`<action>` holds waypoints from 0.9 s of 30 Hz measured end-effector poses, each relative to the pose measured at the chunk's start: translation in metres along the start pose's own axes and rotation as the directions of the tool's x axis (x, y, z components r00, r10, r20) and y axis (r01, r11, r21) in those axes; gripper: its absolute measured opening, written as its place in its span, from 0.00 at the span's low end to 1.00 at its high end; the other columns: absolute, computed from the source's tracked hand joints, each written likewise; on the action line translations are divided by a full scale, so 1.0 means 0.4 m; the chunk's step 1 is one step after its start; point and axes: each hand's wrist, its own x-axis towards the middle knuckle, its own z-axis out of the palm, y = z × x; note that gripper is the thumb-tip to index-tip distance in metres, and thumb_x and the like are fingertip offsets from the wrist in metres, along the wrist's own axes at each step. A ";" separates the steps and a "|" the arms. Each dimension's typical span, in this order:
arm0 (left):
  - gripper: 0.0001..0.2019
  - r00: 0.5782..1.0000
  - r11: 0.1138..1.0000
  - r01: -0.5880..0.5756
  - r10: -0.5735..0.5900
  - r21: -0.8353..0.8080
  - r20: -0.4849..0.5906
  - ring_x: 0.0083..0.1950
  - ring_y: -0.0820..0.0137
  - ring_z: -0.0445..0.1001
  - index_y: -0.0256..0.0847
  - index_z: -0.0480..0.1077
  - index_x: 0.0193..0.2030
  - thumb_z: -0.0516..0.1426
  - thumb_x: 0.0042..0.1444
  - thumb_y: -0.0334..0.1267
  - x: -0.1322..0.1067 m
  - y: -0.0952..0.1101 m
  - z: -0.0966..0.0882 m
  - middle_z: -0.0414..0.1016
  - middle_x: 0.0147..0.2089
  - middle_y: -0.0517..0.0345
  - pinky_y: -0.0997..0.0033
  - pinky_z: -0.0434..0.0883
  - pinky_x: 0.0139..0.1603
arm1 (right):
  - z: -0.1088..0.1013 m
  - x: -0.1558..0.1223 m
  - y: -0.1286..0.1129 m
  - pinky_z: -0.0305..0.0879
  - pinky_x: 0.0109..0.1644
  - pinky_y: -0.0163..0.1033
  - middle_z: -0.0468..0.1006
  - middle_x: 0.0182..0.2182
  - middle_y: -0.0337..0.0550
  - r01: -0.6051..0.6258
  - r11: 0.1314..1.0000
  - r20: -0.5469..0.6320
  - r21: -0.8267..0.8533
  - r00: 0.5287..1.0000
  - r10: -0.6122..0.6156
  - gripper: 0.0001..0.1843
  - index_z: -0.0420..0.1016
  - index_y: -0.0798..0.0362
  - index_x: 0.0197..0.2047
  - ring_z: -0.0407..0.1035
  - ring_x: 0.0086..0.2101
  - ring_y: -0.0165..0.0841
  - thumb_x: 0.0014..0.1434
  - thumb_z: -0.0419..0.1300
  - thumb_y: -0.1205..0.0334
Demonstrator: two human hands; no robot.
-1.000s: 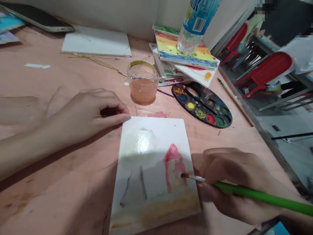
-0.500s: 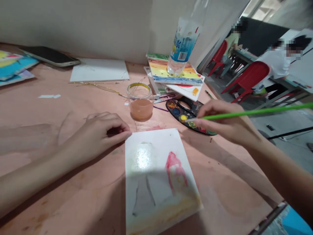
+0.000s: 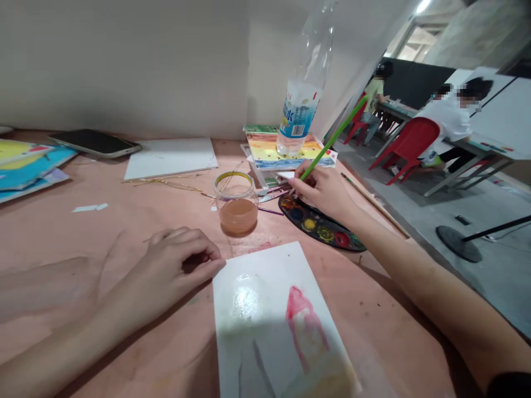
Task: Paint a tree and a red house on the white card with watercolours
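Pinching a slim green paintbrush (image 3: 334, 138), the right hand (image 3: 321, 190) has risen over the round black palette (image 3: 296, 213), while the loosely curled, empty left hand (image 3: 182, 257) touches the white painting card (image 3: 265, 265).

A sheet of paper (image 3: 277, 326) lies on the table (image 3: 62, 237), with the left hand (image 3: 182, 260) touching its corner at ten o'clock. From the sheet, a jar (image 3: 236, 207) stands at eleven and a palette (image 3: 319, 226) lies at one, beneath the right hand (image 3: 321, 190), which holds a paintbrush (image 3: 332, 141). At twelve, farther back, a bottle (image 3: 298, 119) stands on a stack of boards (image 3: 286, 152) near the wall (image 3: 124, 66). Farther off at ten, a phone (image 3: 94, 142) lies left of a single board (image 3: 170, 158).
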 end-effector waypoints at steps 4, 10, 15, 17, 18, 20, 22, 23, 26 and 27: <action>0.20 0.999 0.999 0.035 -0.035 -0.008 0.019 0.41 0.56 0.78 0.50 0.77 0.29 0.57 0.58 0.62 0.001 0.003 -0.003 0.83 0.36 0.56 0.53 0.68 0.49 | 0.015 -0.006 0.014 0.62 0.39 0.40 0.76 0.27 0.39 -0.008 0.996 0.036 -0.089 0.999 0.012 0.12 0.68 0.49 0.32 0.71 0.30 0.35 0.66 0.65 0.63; 0.22 0.999 0.999 0.049 -0.048 -0.021 0.024 0.42 0.53 0.78 0.50 0.78 0.29 0.57 0.57 0.65 -0.001 0.008 -0.001 0.83 0.37 0.55 0.49 0.67 0.52 | 0.026 -0.001 0.017 0.60 0.38 0.40 0.79 0.29 0.41 -0.009 0.988 0.071 -0.156 0.997 0.020 0.12 0.69 0.49 0.32 0.71 0.30 0.36 0.67 0.66 0.62; 0.21 0.998 0.998 0.068 -0.067 -0.015 0.020 0.42 0.53 0.77 0.51 0.78 0.28 0.57 0.55 0.64 0.003 0.011 0.000 0.82 0.36 0.55 0.46 0.67 0.54 | 0.019 -0.005 0.001 0.59 0.37 0.40 0.78 0.28 0.41 0.002 0.981 0.069 -0.194 0.998 0.012 0.13 0.68 0.49 0.32 0.70 0.29 0.36 0.68 0.65 0.64; 0.21 0.998 0.998 0.056 -0.056 -0.011 0.015 0.42 0.53 0.77 0.51 0.78 0.29 0.57 0.55 0.64 0.003 0.009 0.001 0.82 0.36 0.55 0.48 0.67 0.53 | 0.006 -0.004 -0.006 0.57 0.37 0.40 0.77 0.27 0.40 0.010 0.976 0.055 -0.220 0.998 0.002 0.13 0.66 0.48 0.32 0.69 0.29 0.35 0.68 0.63 0.64; 0.21 0.998 0.999 0.054 -0.053 -0.009 0.014 0.42 0.53 0.77 0.51 0.77 0.29 0.57 0.55 0.64 0.002 0.009 0.001 0.82 0.36 0.55 0.48 0.67 0.52 | -0.003 -0.003 -0.009 0.57 0.37 0.40 0.76 0.26 0.39 0.016 0.972 0.053 -0.233 0.999 -0.004 0.13 0.66 0.48 0.32 0.68 0.28 0.35 0.68 0.63 0.64; 0.22 0.998 0.998 0.056 -0.056 -0.013 0.010 0.42 0.53 0.77 0.50 0.77 0.28 0.56 0.55 0.65 0.002 0.009 0.000 0.82 0.35 0.55 0.49 0.67 0.52 | -0.023 0.000 -0.014 0.56 0.37 0.40 0.75 0.25 0.38 0.031 0.965 0.075 -0.259 0.997 -0.012 0.13 0.66 0.48 0.31 0.67 0.28 0.35 0.68 0.62 0.65; 0.22 0.998 0.998 0.067 -0.067 -0.019 0.011 0.42 0.53 0.77 0.50 0.77 0.28 0.56 0.55 0.65 0.002 0.010 -0.002 0.82 0.35 0.55 0.49 0.67 0.52 | -0.041 0.004 -0.015 0.55 0.37 0.40 0.73 0.24 0.38 0.049 0.959 0.124 -0.279 0.992 -0.014 0.13 0.66 0.48 0.31 0.65 0.27 0.35 0.66 0.63 0.65; 0.22 0.997 0.997 0.073 -0.073 -0.020 0.009 0.42 0.53 0.77 0.51 0.77 0.28 0.56 0.54 0.65 0.002 0.012 -0.003 0.82 0.35 0.55 0.49 0.67 0.53 | -0.047 0.005 -0.014 0.55 0.37 0.41 0.73 0.24 0.38 0.057 0.957 0.150 -0.286 0.989 -0.014 0.13 0.67 0.49 0.30 0.65 0.27 0.35 0.66 0.63 0.65; 0.23 0.996 0.996 0.090 -0.090 -0.016 0.008 0.42 0.52 0.77 0.51 0.78 0.27 0.56 0.53 0.67 0.005 0.014 -0.004 0.82 0.35 0.55 0.48 0.66 0.54 | -0.056 0.005 -0.011 0.55 0.37 0.41 0.73 0.24 0.39 0.070 0.953 0.214 -0.294 0.977 -0.006 0.12 0.68 0.49 0.30 0.66 0.28 0.37 0.67 0.62 0.64; 0.23 0.996 0.995 0.094 -0.094 -0.015 0.009 0.43 0.52 0.78 0.52 0.78 0.27 0.56 0.52 0.67 0.006 0.014 -0.004 0.83 0.35 0.56 0.47 0.66 0.54 | -0.056 0.005 -0.010 0.55 0.37 0.41 0.73 0.24 0.39 0.070 0.954 0.228 -0.291 0.974 -0.002 0.12 0.68 0.49 0.31 0.66 0.29 0.37 0.68 0.61 0.64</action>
